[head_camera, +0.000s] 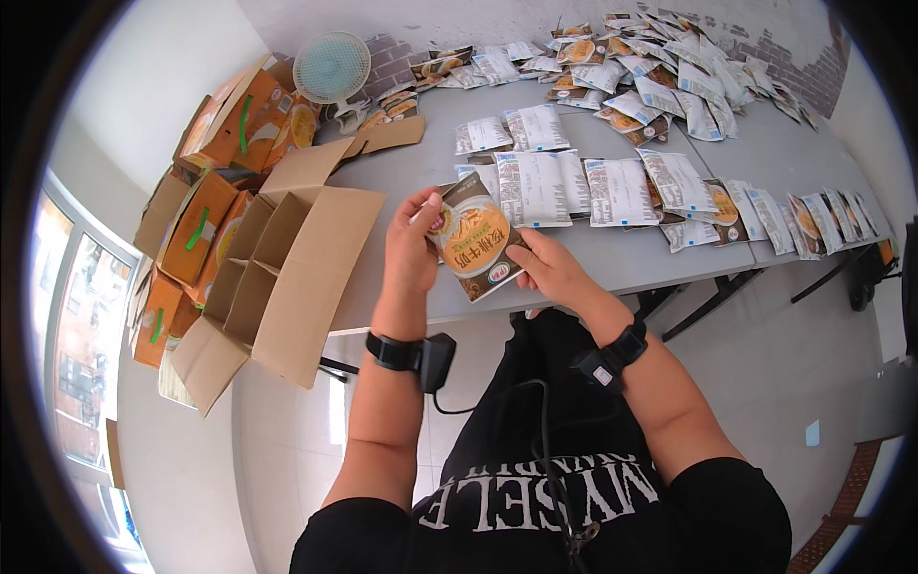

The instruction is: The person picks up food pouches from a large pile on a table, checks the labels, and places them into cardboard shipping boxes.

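Both hands hold one brown and white food packet (pixel 476 240) with a picture of a bowl on its face, just above the near edge of the grey table (pixel 430 158). My left hand (pixel 417 237) grips its left edge, the thumb on the printed face. At the packet's lower right side, my right hand (pixel 549 262) pinches it between thumb and fingers. Right behind it lie white-backed packets (pixel 534 188) in overlapping rows that run towards the right. An open cardboard box (pixel 305 287) with cardboard dividers stands to the left of my left hand; its visible compartments hold no packets.
Orange cartons (pixel 188 229) with green handles are stacked at the left, beside the window. A small fan (pixel 332 68) stands at the back left. A large loose heap of packets (pixel 667 75) covers the back right of the table. A cable hangs between my wrist straps.
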Available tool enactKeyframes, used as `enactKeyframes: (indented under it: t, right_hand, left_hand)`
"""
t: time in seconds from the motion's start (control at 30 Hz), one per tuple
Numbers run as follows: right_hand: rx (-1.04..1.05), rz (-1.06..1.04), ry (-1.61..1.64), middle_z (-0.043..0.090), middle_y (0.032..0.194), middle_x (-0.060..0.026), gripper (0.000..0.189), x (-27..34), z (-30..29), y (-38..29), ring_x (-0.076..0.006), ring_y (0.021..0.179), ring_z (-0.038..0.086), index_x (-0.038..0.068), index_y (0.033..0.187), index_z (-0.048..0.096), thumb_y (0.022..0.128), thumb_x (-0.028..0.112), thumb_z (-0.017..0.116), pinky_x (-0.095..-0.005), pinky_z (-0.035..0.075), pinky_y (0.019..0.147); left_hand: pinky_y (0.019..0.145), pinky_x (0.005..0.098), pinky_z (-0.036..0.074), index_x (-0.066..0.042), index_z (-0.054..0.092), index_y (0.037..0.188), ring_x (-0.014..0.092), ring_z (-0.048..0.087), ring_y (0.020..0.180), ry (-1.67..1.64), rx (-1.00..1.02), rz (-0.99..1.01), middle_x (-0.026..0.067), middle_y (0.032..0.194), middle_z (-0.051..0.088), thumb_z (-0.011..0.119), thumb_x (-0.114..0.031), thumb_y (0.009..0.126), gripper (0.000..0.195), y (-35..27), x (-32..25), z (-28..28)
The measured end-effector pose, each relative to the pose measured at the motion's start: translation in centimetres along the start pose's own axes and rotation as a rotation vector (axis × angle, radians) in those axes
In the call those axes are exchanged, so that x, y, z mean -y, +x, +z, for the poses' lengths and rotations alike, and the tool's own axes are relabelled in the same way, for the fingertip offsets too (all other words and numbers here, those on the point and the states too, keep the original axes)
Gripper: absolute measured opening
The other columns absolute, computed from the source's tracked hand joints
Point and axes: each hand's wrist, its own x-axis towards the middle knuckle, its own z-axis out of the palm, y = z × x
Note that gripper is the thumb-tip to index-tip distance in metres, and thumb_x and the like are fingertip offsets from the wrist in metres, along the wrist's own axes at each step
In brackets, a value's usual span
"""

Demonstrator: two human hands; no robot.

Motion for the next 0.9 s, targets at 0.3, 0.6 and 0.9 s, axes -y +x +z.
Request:
enactKeyframes:
  t: [0.3,0.6,0.9]
  right_hand:
    - [0.092,-0.017,0.085,0.053,0.069,0.0034,0.032,-0.7,-0.3,-0.2,-0.0043,0.055,0.046,0.001,0.102,0.061,0.092,0.031,0.053,-0.0189,0.038,0.05]
    - [-0.134,0.019,0.319,0.044,0.061,0.0073,0.033,-1.8,-0.9,0.7,-0.0012,0.055,0.039,0.007,0.076,0.059,0.09,0.037,0.056,-0.0179,0.029,0.048]
    - [-0.12,-0.085,0.285,0.058,0.075,0.0013,0.036,-2.1,-0.7,0.9,-0.0059,0.064,0.052,0.005,0.091,0.062,0.089,0.04,0.056,-0.0211,0.039,0.057]
  left_hand:
    - [0.068,0.0225,0.048,0.002,0.064,0.093,0.01,0.06,0.075,0.707,0.278,-0.239,0.0049,0.084,0.065,0.058,-0.024,0.09,0.027,0.3,-4.8,0.8]
    - [0.063,0.0253,0.049,0.003,0.063,0.089,0.012,0.061,0.07,0.185,0.052,-0.145,0.0061,0.081,0.064,0.054,-0.022,0.092,0.027,-0.2,-0.3,-0.9]
    - [0.084,0.0393,0.049,0.004,0.054,0.106,0.024,0.06,0.093,-0.366,-0.138,-0.141,0.0121,0.102,0.061,0.043,-0.026,0.097,0.032,-1.6,2.4,-0.9]
